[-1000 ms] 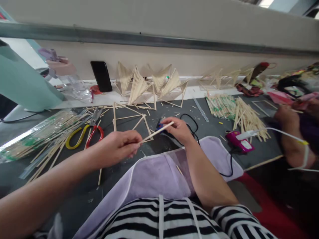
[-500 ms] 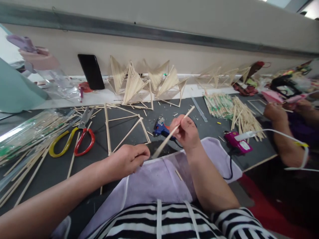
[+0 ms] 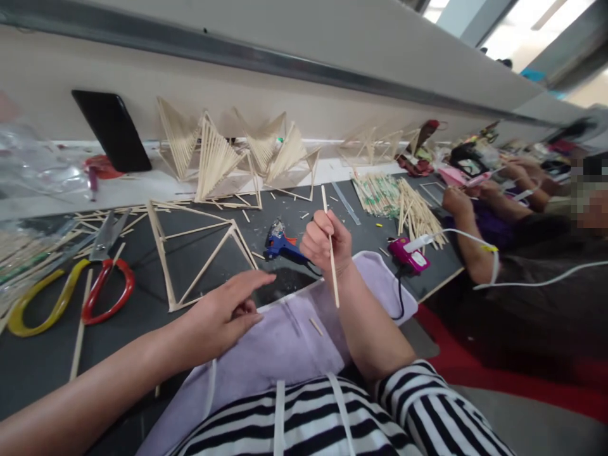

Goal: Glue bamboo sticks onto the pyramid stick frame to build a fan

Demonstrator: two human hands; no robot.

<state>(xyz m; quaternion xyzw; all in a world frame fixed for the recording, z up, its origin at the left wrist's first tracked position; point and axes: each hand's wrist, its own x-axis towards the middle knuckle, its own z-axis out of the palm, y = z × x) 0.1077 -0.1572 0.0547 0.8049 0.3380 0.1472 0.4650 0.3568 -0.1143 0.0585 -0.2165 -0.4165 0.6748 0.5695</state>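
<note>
My right hand [image 3: 327, 244] pinches a thin wooden stick [image 3: 334, 272], which stands nearly upright above the table's front edge. Empty, with fingers and thumb apart, my left hand [image 3: 230, 310] hovers over the lilac apron cloth [image 3: 280, 345]. Just beyond it a frame of glued sticks [image 3: 159, 253] lies flat on the dark table. A blue glue gun [image 3: 282, 244] rests behind my right hand, its rear partly hidden. A short stick piece [image 3: 316, 327] lies on the apron.
Scissors [image 3: 108, 291] with red and yellow handles lie left. Pleated stick models [image 3: 213, 158] and a black phone [image 3: 111, 130] stand along the wall. Stick bundles [image 3: 380, 193], a magenta power block [image 3: 409, 255] with a white cable, and a co-worker's hand [image 3: 458, 202] are to the right.
The view has swung right. My left hand has opened from a closed grip. In my right hand the stick has turned from slanted to nearly upright.
</note>
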